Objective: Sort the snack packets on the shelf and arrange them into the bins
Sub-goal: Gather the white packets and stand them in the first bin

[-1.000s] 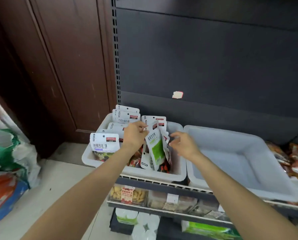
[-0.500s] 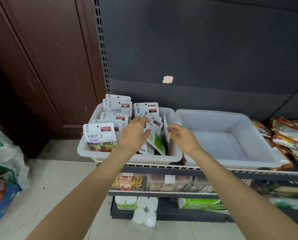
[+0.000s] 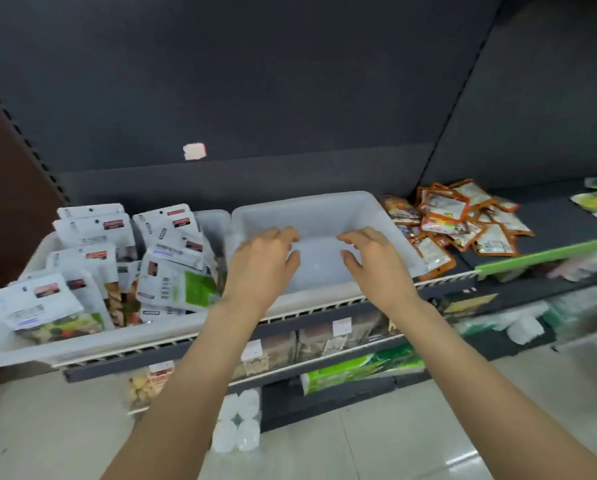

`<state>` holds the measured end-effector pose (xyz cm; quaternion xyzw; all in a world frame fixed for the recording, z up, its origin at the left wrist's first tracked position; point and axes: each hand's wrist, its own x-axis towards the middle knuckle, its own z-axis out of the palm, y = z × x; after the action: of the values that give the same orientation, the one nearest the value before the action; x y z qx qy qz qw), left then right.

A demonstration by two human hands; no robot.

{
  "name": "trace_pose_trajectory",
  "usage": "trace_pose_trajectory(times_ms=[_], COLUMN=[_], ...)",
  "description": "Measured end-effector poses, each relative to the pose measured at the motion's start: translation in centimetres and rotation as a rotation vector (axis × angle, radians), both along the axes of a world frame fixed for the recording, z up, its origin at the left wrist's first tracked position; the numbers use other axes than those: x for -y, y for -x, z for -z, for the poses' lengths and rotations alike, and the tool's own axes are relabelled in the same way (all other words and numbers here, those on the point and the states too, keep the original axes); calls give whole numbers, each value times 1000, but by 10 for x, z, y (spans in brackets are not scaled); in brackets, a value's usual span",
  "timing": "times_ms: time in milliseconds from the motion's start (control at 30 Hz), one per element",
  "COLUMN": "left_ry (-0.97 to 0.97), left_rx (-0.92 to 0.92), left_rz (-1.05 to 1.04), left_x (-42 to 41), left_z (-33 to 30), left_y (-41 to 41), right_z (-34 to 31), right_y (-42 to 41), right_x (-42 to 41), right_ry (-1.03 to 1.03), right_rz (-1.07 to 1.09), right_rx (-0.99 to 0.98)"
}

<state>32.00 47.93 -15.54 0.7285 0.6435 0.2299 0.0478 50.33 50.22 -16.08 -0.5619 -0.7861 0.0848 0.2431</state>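
Now, going from left to right:

Left bin: a white plastic bin [image 3: 92,341] is sitting on the shelf [image 3: 220,327] at the left. It is long, smooth and a bit see-through.

White packets: flat white snack packets [image 3: 117,265] are standing and leaning inside the left bin. They are shiny pouches with red and black labels. One pouch is showing a green patch. Some are showing food pictures at the bottom.

Left hand: the left hand [image 3: 260,268] is reaching out over the near left part of the middle bin. Its arm is stretching up from the bottom of the view. Its fingers are bending a little and spreading loosely. It is holding nothing.

Middle bin: a second white plastic bin [image 3: 324,209] is sitting just beside the left bin. It is a smooth box shape with rounded corners.

Right hand: the right hand [image 3: 376,261] is hanging over the same bin, palm down. Its fingers are curling loosely and gripping nothing. The two hands are staying apart.

Orange packets: flat orange-edged snack packets [image 3: 459,220] are lying in a messy pile on the shelf, just to the right of the middle bin. They are looking shiny and crinkly.

Green strip: a bright green strip [image 3: 546,254] is running along the shelf edge at the right.
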Motion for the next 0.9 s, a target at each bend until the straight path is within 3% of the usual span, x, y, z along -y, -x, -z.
trace_pose_trajectory(times_ms=[267,567,900], left_ry=[10,8,96], left_rx=[199,64,162], left_rz=[136,280,551], left_x=[-52,-106,-206], left_z=[-14,-8,-3], left_y=[-188,-372,-575], right_z=[-12,-6,2], right_y=[-196,-386,-560], right_x=[-22,-44,-119], right_ry=[20,98,145], right_rz=[199,401,568], right_rx=[48,32,2])
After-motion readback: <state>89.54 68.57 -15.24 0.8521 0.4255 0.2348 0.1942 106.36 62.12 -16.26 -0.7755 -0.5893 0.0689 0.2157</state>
